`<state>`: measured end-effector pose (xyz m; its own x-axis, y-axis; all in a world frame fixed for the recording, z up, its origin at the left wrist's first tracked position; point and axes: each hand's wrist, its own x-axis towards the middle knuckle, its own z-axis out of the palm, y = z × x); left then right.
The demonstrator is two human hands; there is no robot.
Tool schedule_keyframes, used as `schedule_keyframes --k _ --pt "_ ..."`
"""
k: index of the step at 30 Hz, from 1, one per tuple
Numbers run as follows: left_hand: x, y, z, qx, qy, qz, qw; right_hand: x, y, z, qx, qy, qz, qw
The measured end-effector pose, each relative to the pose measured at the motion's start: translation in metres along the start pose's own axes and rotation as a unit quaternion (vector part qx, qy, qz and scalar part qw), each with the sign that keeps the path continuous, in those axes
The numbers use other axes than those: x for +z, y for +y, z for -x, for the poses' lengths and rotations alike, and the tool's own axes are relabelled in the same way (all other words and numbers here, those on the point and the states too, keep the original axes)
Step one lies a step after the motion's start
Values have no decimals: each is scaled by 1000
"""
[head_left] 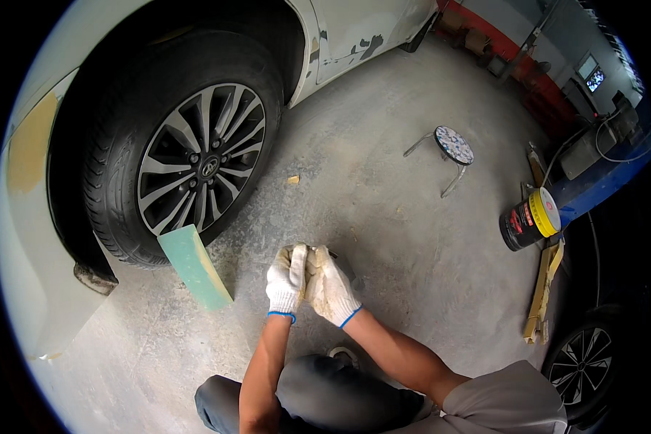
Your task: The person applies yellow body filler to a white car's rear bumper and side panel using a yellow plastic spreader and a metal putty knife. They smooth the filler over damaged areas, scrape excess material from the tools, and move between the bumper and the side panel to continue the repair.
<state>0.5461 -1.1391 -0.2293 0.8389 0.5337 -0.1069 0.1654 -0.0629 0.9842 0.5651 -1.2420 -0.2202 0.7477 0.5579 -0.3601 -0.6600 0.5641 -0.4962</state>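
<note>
Both of my hands wear white knit gloves with blue cuffs and meet in front of me, above the concrete floor. My left hand [287, 278] has its fingers curled against the other glove. My right hand [330, 286] is closed too, its glove stained yellowish at the fingers. A small dark edge shows by the right fingertips, but the gloves hide what it belongs to. Nearest to them, on the left, a pale green rectangular sheet [194, 266] with a yellowish edge stands tilted by the tyre of the car's wheel [208, 168].
The white car body [32, 267] with tan filler patches rises at the left. A round patterned stool [453, 145] stands farther off to the right. Beyond it are a black bucket with a yellow rim [522, 224], yellowish strips [541, 296] and another wheel [580, 365].
</note>
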Motion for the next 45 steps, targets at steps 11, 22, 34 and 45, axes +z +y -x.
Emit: schedule_keyframes --k 11,22,34,45 --pt "-82 -54 -50 -60 224 218 948 3 61 37 77 -28 99 992" --pt "-8 53 41 130 47 -120 983 -2 41 26 -110 219 115 963" --pt "-34 64 28 85 40 55 994 25 -1 62 79 -41 -10 996" --pt "-36 47 88 -17 -260 304 916 1 14 29 -273 149 444 840"
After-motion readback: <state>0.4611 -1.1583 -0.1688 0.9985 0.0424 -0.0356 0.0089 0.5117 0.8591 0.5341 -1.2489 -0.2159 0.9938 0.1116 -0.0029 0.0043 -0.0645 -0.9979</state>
